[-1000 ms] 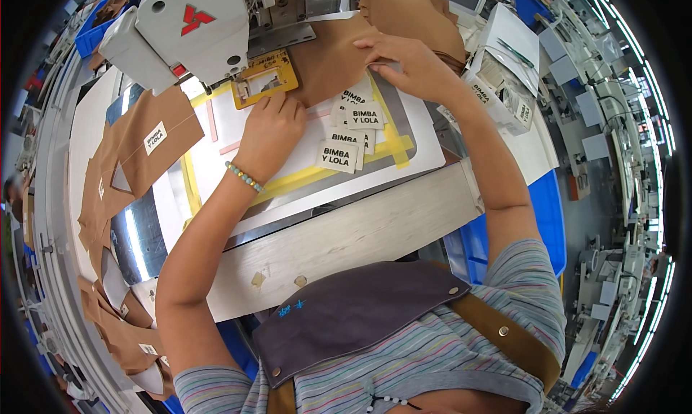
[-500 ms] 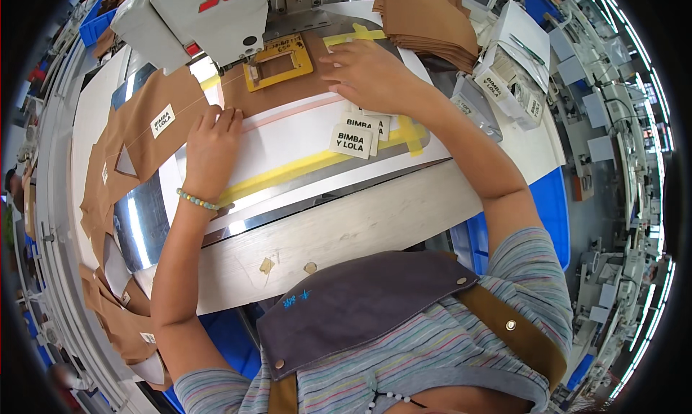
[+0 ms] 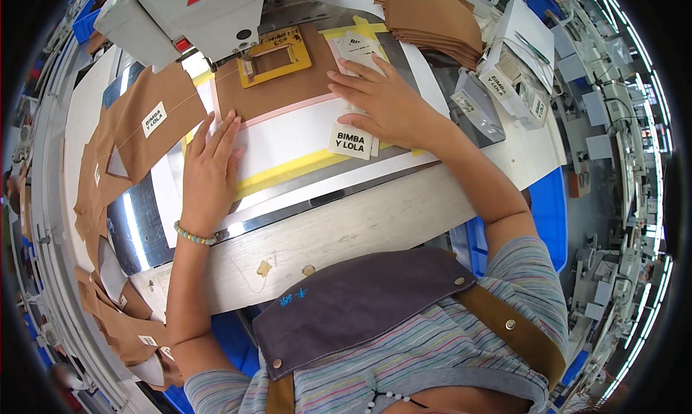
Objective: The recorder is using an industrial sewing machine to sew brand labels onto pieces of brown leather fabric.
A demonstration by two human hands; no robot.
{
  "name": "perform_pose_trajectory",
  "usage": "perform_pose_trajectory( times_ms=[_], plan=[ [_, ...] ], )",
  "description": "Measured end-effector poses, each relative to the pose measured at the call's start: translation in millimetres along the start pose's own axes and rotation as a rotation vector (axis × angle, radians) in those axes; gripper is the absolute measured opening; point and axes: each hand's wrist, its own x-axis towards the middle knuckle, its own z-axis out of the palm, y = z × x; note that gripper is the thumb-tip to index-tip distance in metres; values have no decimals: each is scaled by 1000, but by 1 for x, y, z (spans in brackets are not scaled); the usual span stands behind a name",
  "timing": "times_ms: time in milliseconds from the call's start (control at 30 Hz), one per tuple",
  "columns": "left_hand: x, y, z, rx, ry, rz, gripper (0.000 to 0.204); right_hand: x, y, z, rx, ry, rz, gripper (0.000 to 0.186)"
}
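Note:
A brown fabric panel lies flat on the white plate, its straight near and left edges along pink strips. My left hand is open, fingers stretched out, the tips by the panel's near left corner. My right hand is open with fingers spread; its fingertips touch the panel's right edge. Under and beside it lie white fabric labels with dark lettering, partly hidden by the hand. A yellow frame with a rectangular opening rests on the panel, beside the sewing machine head.
Brown pieces with sewn-on labels hang over the left side, joined by thread. A stack of brown panels sits at the back right, near a white box of labels. A blue bin stands below the table's right edge.
My left hand has slid slightly down, its fingers straightening. The right hand has moved down and right, its fingers spreading. The panel now lies squared against the pink strips, and labels show beyond its right edge.

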Motion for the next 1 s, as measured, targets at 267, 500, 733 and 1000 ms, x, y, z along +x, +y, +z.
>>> perform_pose_trajectory(
  times_ms=[267, 500, 733, 1000],
  plan=[
    [4, 0, -13, 31, 77, -10, 50, -1, 17, 6, 49, 90, -45, 66],
    [0, 2, -8, 90, 18, 6, 51, -2, 11, 2, 37, 44, -37, 64],
    [1, 5, -8, 103, 29, 18, 47, -4, 13, 2, 14, 52, -46, 63],
    [1, 2, -10, 25, 50, 31, 45, -3, 16, -1, 78, 18, -18, 58]
  ],
)
